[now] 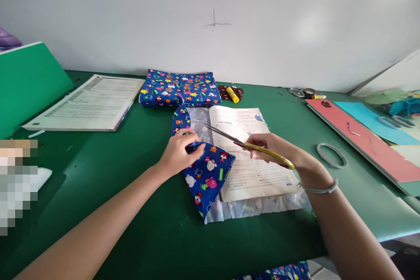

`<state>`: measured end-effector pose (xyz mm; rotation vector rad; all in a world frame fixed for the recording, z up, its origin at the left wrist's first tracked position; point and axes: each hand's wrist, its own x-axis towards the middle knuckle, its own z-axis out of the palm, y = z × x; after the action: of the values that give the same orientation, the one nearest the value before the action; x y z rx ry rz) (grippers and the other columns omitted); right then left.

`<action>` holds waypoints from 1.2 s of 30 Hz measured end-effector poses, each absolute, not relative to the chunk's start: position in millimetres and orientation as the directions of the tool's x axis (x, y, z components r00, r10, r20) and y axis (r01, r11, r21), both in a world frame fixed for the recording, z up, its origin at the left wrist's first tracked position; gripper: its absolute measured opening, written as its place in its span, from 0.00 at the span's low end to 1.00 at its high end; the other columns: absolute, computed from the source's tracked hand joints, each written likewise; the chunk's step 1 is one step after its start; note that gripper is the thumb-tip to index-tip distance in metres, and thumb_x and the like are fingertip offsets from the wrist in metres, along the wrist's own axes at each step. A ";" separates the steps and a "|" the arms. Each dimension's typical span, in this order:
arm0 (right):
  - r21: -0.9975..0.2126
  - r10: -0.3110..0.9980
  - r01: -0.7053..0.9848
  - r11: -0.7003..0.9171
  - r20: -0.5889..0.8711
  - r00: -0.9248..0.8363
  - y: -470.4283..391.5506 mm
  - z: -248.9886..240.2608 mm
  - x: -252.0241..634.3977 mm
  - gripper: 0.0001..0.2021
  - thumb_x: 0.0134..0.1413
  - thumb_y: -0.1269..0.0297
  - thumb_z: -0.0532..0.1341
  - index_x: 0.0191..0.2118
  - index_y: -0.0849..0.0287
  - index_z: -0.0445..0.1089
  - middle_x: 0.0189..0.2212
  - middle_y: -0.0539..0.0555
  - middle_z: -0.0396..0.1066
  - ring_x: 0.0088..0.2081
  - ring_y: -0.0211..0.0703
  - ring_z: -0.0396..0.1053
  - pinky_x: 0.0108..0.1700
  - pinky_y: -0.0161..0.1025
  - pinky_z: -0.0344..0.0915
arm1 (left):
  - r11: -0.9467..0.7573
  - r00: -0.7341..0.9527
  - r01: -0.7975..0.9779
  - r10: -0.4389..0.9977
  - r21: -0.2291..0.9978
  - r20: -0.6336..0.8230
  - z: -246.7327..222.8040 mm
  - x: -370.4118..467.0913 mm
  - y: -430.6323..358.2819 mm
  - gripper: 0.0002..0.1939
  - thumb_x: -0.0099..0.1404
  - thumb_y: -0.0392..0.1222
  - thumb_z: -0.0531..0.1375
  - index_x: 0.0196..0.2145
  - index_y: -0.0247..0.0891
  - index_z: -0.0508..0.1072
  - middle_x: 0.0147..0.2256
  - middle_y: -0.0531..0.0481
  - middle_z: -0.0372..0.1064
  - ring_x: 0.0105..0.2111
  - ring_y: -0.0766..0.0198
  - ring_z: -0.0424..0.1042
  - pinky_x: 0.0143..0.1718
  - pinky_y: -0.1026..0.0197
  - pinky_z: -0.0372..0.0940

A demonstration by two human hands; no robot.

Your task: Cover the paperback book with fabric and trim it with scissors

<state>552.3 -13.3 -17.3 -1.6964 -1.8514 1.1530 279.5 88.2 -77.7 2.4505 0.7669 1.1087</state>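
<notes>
An open book (259,170) lies on blue printed fabric (210,175), whose pale underside shows along the book's near and left edges. The fabric's left side is folded up, print outward. My left hand (183,151) pinches this folded part between thumb and fingers. In my right hand (267,146) is a pair of scissors (223,133) with a yellow handle. Their blades point left and away, above the book's upper left page area, close to the fabric. How far apart the blades are is hard to make out.
Folded matching fabric (180,88) and a yellow glue stick (232,95) lie by the white partition (210,52). A thick book (85,103) is at left, a wire ring (332,155) at right, beside red and blue boards (357,133). More printed fabric (278,272) hangs at the near edge.
</notes>
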 end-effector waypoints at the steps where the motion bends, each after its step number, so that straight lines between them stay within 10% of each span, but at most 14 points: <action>1: -0.760 0.940 0.646 -0.064 -0.264 -0.217 -14.4 -17.1 554.1 0.16 0.48 0.51 0.64 0.35 0.59 0.69 0.29 0.52 0.69 0.28 0.37 0.64 0.27 0.36 0.58 | -0.795 0.547 0.334 0.601 0.507 0.582 -77.8 279.6 88.3 0.08 0.61 0.42 0.58 0.25 0.39 0.71 0.26 0.50 0.73 0.40 0.57 0.73 0.44 0.57 0.69; 36: -0.734 0.910 0.675 -0.076 -0.328 -0.254 -15.4 -20.9 554.5 0.18 0.48 0.48 0.65 0.34 0.59 0.70 0.28 0.51 0.69 0.25 0.34 0.62 0.23 0.32 0.55 | -0.723 0.507 0.410 0.687 0.555 0.521 -76.0 281.3 91.9 0.10 0.62 0.43 0.56 0.24 0.40 0.67 0.25 0.52 0.70 0.29 0.63 0.70 0.44 0.59 0.67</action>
<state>554.5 -15.4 -20.9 -1.7224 -1.9270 1.2411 281.3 91.9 -76.0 2.3924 0.9120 1.0629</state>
